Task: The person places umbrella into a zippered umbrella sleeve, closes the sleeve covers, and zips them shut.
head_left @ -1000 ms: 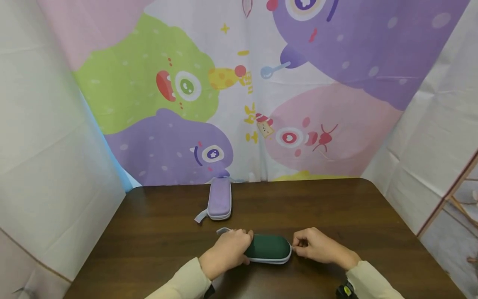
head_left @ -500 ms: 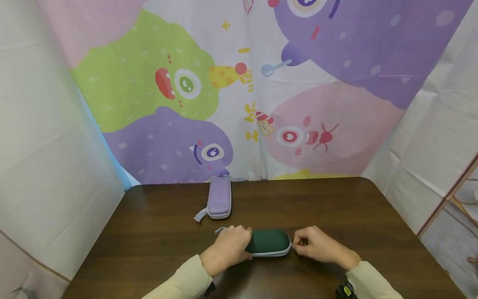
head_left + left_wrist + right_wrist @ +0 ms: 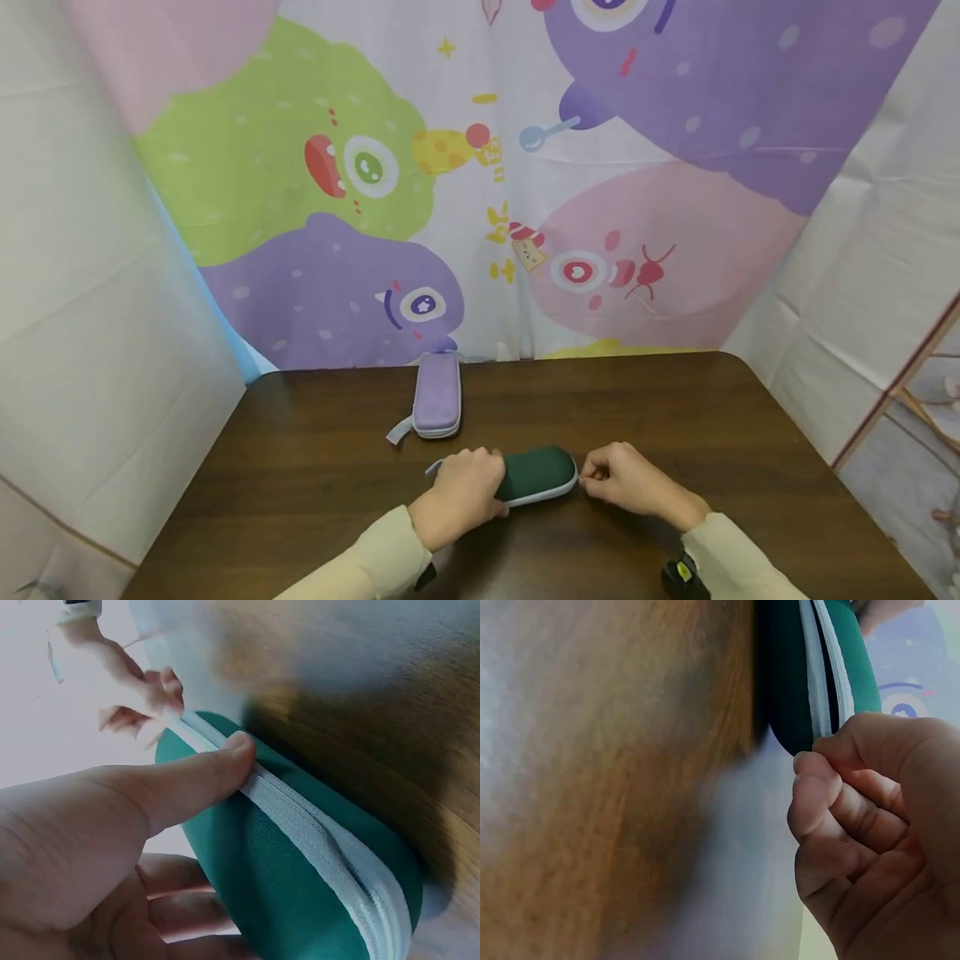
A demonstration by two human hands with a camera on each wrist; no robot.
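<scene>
A dark green zip case [image 3: 537, 476] with a white zipper band is held just above or on the brown table; which one, I cannot tell. My left hand [image 3: 467, 492] grips its left end, the thumb [image 3: 214, 776] lying across the zipper band and the other fingers on the far side. At the right end, my right hand [image 3: 630, 479] pinches the zipper with thumb and forefinger; the pull itself is hidden by the fingertips. A dark gap shows between the zipper tapes [image 3: 819, 682] in the right wrist view. A grey strap [image 3: 433, 467] sticks out beyond my left hand.
A lilac zip case [image 3: 437, 395] with a pale strap lies near the table's back edge, behind my left hand. The brown wooden table [image 3: 637, 400] meets a cartoon-printed curtain [image 3: 360, 292] at the back. Pale cloth walls [image 3: 112, 250] stand on both sides.
The green case has shifted slightly away from me, and its right end has swung a little farther back. Both hands moved with it, keeping their holds. The lilac case stays put.
</scene>
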